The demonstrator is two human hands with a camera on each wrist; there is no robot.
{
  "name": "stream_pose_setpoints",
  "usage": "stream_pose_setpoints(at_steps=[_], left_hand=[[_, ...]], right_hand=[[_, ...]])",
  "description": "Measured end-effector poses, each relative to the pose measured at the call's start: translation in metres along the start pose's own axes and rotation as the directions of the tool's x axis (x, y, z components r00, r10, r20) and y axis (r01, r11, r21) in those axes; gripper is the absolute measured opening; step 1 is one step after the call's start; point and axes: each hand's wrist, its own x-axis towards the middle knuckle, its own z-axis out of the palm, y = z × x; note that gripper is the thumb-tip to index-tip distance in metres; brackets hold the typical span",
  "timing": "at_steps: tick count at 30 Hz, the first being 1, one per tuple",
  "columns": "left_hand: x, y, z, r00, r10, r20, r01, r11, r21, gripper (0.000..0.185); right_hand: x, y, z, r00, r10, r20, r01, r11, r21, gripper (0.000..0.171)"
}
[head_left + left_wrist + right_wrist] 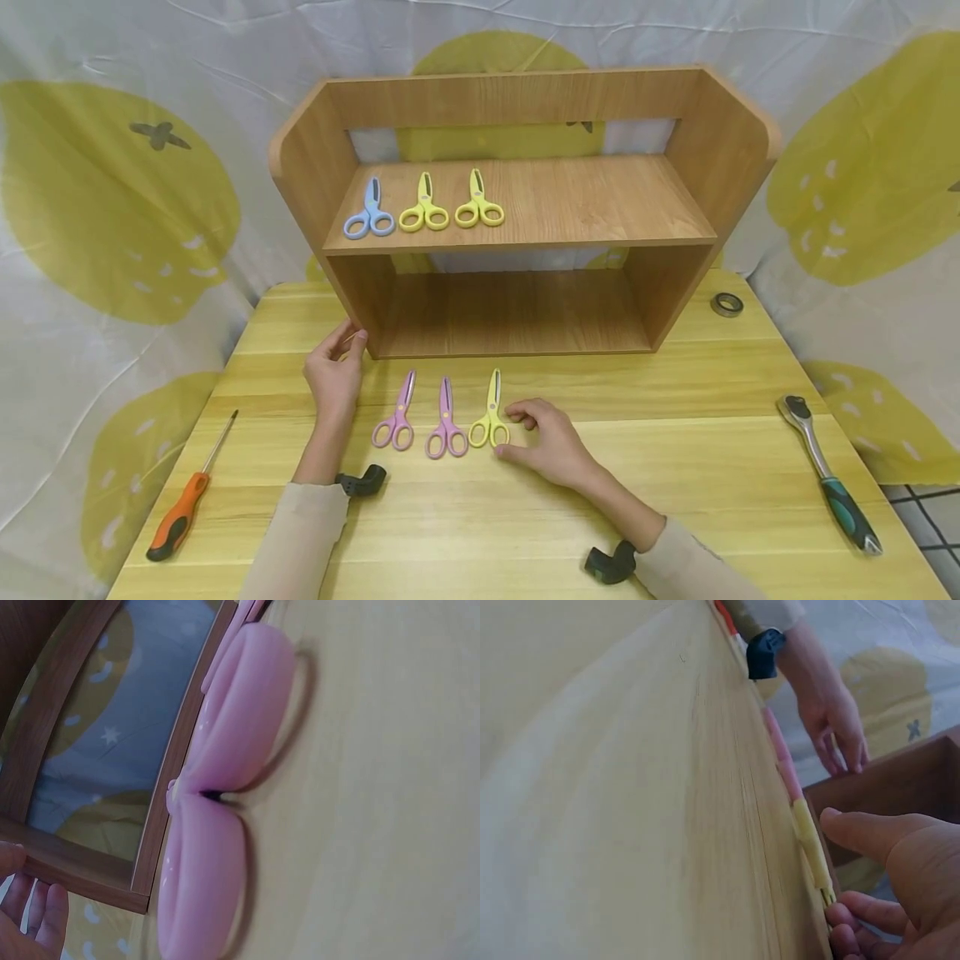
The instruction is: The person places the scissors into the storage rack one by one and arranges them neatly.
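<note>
— our right hand [551, 446] curls loosely beside the yellow scissors [491, 410] on the table [675, 500], gripping nothing; left hand [335, 369], fingers relaxed, touches the shelf [360, 321].
— we risk nudging the purple scissors [446, 418] alongside.

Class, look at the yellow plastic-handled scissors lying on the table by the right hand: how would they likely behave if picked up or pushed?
The yellow plastic-handled scissors look small and thin, so probably light. Lying flat on the smooth wooden table, they would likely slide rather than roll. The right hand beside the loops suggests an easy pinch there.
</note>
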Motion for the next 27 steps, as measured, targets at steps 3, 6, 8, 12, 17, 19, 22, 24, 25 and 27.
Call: stream_pose_setpoints(at_steps=[3, 6, 8, 12, 17, 19, 22, 24, 25, 27], left_hand=[[0.000, 0.000, 0.000, 1.000, 0.007, 0.005, -0.007, 1.000, 0.004, 0.034], [0.000, 0.000, -0.001, 1.000, 0.014, 0.008, -0.014, 1.000, 0.002, 0.034], [-0.001, -0.001, -0.001, 1.000, 0.020, 0.009, -0.020, 1.000, 0.005, 0.034], [-0.001, -0.002, -0.001, 1.000, 0.026, 0.009, -0.026, 1.000, 0.015, 0.034], [-0.002, -0.003, -0.002, 1.000, 0.031, 0.004, -0.031, 0.999, 0.019, 0.034], [-0.003, -0.002, -0.002, 1.000, 0.031, 0.004, -0.031, 0.999, 0.020, 0.034], [-0.003, -0.001, -0.002, 1.000, 0.026, 0.006, -0.026, 1.000, 0.015, 0.034], [-0.003, -0.001, -0.002, 1.000, 0.028, 0.008, -0.028, 0.999, 0.017, 0.034], [-0.003, -0.001, -0.002, 1.000, 0.030, 0.009, -0.030, 0.999, 0.017, 0.034], [-0.003, -0.002, -0.003, 0.999, 0.032, 0.011, -0.032, 0.999, 0.011, 0.034]], right_hand=[[0.002, -0.002, 0.002, 1.000, -0.004, -0.005, 0.004, 1.000, -0.018, 0.057], [0.004, -0.004, 0.004, 1.000, 0.000, -0.013, 0.000, 0.999, -0.046, 0.058], [0.005, -0.004, 0.006, 1.000, -0.001, -0.019, -0.001, 0.997, -0.077, 0.059], [0.007, -0.005, 0.010, 0.999, -0.014, -0.035, 0.009, 0.990, -0.140, 0.058], [0.008, -0.009, 0.012, 0.998, -0.023, -0.053, 0.013, 0.985, -0.173, 0.050], [0.007, -0.010, 0.012, 0.999, -0.010, -0.050, 0.001, 0.986, -0.167, 0.047], [0.007, -0.013, 0.011, 0.999, 0.018, -0.050, -0.026, 0.987, -0.160, 0.043], [0.007, -0.014, 0.011, 0.998, 0.033, -0.059, -0.042, 0.986, -0.160, 0.041], [0.007, -0.014, 0.011, 0.997, 0.039, -0.063, -0.049, 0.985, -0.163, 0.040], [0.007, -0.016, 0.010, 0.996, 0.049, -0.070, -0.060, 0.984, -0.168, 0.039]])
